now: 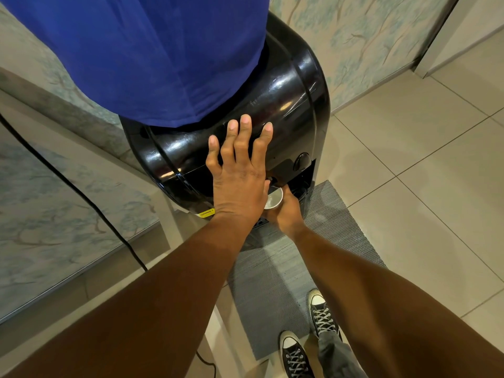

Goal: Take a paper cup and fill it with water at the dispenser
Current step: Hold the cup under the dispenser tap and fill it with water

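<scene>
At the front of the black water dispenser [272, 105], under its rounded top, the right hand [286, 214] holds a white paper cup [273, 199] upright at the tap recess, its fingers wrapped round the cup's side from below and clamped on it. The cup's mouth faces up and a little pale liquid or shine shows inside; how full it is cannot be told. The left hand [240, 173] lies flat on the dispenser's glossy front, its fingers [245, 132] spread apart and pointing up, gripping nothing, with the thumb side down near the cup's rim. A blue cloth cover [152, 50] drapes the bottle above the machine. A round dark knob [301, 160] sits to the right of the tap area. Below, a grey ribbed mat [335, 227] lies on the pale tiled floor [422, 173], and two black lace-up shoes [321, 315] stand at its near edge. A black cable [81, 192] runs down the left side past patterned wall panels.
</scene>
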The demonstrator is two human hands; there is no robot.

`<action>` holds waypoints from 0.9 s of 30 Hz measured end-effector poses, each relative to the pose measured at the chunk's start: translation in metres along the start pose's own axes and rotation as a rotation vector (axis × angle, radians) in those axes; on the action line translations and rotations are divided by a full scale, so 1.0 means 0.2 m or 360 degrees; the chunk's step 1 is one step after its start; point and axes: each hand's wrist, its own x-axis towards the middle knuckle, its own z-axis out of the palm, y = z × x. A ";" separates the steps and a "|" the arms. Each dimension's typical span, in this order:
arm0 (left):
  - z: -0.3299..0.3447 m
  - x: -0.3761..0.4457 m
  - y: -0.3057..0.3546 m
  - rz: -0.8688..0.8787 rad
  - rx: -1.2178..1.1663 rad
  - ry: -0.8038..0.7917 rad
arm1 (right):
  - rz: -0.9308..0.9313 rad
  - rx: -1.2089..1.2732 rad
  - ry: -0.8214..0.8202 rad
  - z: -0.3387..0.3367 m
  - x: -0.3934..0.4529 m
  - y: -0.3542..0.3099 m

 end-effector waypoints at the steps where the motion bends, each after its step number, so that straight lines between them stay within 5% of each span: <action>1: 0.00 0.00 0.00 -0.0001 0.0006 -0.0004 | 0.0001 0.0009 -0.0023 0.00 0.01 0.00; 11: -0.02 0.00 -0.01 0.0051 -0.0096 -0.0136 | -0.0352 -0.0775 0.0150 -0.01 0.00 0.02; 16: -0.03 0.00 -0.01 0.0057 -0.0163 -0.0194 | -0.0631 -0.1623 0.0166 -0.13 -0.05 0.06; 27: -0.13 0.00 -0.03 0.0058 -0.0346 -0.0304 | -0.0692 -0.1473 0.0231 -0.22 -0.27 -0.02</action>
